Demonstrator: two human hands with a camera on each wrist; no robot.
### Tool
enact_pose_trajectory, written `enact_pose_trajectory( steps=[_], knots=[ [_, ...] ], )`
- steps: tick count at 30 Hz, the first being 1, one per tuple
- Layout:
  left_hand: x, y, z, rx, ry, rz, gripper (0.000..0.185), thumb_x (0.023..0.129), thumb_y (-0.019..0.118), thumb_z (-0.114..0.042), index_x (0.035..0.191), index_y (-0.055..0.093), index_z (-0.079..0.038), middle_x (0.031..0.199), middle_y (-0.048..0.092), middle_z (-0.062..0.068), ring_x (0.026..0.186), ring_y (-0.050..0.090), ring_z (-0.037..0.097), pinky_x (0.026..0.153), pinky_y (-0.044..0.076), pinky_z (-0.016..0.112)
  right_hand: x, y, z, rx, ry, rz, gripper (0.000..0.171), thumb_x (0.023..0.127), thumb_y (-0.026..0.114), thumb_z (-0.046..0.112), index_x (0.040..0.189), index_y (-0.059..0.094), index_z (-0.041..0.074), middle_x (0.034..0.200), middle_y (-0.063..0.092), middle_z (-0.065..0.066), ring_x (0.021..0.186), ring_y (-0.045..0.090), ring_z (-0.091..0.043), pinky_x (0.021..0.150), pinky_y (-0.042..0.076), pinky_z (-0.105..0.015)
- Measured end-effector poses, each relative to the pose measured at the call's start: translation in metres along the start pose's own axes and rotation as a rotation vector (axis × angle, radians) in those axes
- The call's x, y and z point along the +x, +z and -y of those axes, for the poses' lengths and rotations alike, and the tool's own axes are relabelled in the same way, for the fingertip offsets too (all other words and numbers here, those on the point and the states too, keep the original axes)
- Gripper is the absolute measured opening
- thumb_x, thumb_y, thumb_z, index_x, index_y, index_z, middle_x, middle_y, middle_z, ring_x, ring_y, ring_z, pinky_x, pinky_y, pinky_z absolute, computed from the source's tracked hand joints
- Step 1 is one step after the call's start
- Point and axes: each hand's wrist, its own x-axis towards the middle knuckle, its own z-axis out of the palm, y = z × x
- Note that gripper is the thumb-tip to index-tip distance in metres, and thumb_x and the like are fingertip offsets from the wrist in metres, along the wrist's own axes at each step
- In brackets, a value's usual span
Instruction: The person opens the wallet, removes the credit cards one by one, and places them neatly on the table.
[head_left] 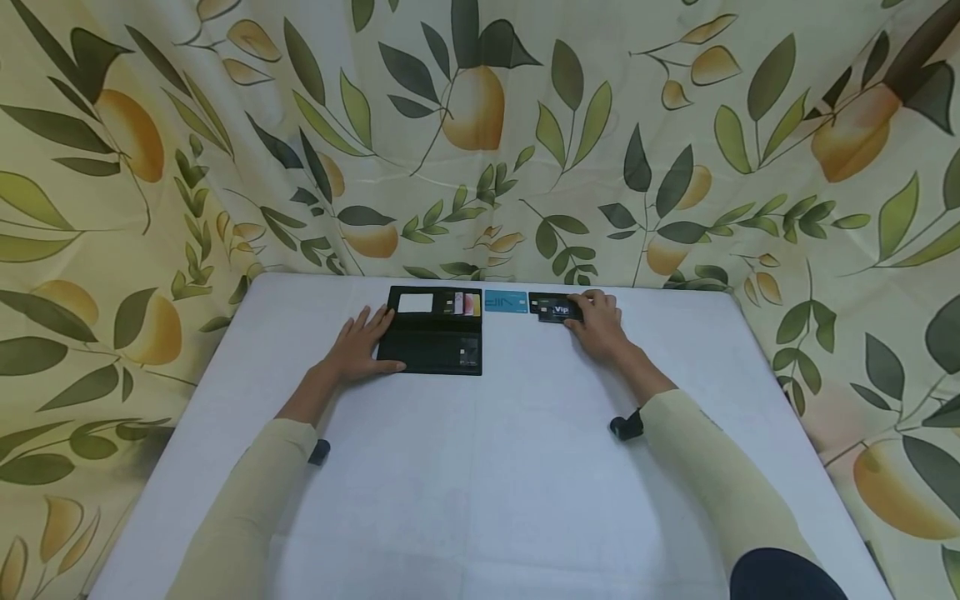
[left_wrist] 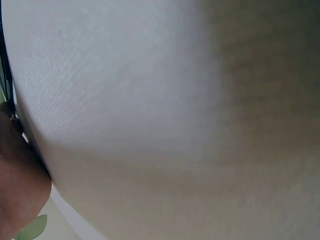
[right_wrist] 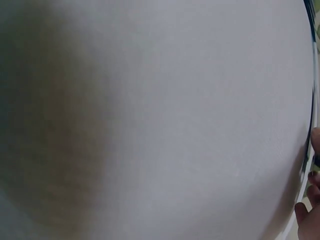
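A black bifold wallet (head_left: 427,354) lies spread out near the far edge of the white table, with several cards and a white piece in its slots. My left hand (head_left: 356,348) rests on the wallet's left side, fingers straight and thumb at the lower edge. To the right of the wallet lies a light blue card (head_left: 506,302). Beside that, a black card marked "Vip" (head_left: 557,311) overlaps another black card (head_left: 542,297). My right hand (head_left: 600,325) pinches the Vip card at its right end; the fingertips are partly hidden.
The white-covered table (head_left: 480,475) extends toward me. Behind it hangs a curtain (head_left: 525,183) printed with fruit and leaves. The left wrist view shows mostly sleeve and cloth, with part of the left hand at its edge; the right wrist view mostly shows white cloth.
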Motion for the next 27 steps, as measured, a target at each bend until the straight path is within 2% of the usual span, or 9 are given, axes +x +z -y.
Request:
enact_pose_trajectory(
  steps=[8, 13, 27],
  knots=[
    [0.001, 0.003, 0.003, 0.013, -0.014, 0.017, 0.113, 0.090, 0.066, -0.066, 0.170, 0.010, -0.008, 0.176, 0.004, 0.014, 0.160, -0.008, 0.039, 0.126, -0.007, 0.056, 0.001, -0.003, -0.009, 0.002, 0.018, -0.008, 0.055, 0.109, 0.058, 0.023, 0.156, 0.042, 0.000, 0.153, 0.031, -0.030, 0.138, 0.024, -0.048, 0.111, 0.024, -0.062],
    [0.000, 0.001, 0.000, 0.002, -0.014, 0.013, 0.112, 0.090, 0.070, -0.061, 0.169, 0.012, -0.006, 0.175, 0.006, 0.017, 0.160, -0.007, 0.041, 0.126, -0.006, 0.058, 0.003, -0.005, -0.014, -0.001, 0.028, -0.007, 0.056, 0.109, 0.058, 0.023, 0.156, 0.042, 0.000, 0.153, 0.030, -0.030, 0.138, 0.024, -0.048, 0.110, 0.025, -0.062],
    [-0.001, -0.003, 0.000, 0.012, -0.018, 0.024, 0.111, 0.092, 0.070, -0.060, 0.169, 0.011, -0.006, 0.176, 0.004, 0.016, 0.160, -0.008, 0.040, 0.126, -0.006, 0.057, 0.007, -0.011, -0.025, 0.009, 0.055, 0.003, 0.056, 0.108, 0.059, 0.022, 0.157, 0.042, 0.000, 0.152, 0.030, -0.031, 0.137, 0.025, -0.049, 0.108, 0.025, -0.064]
  ],
)
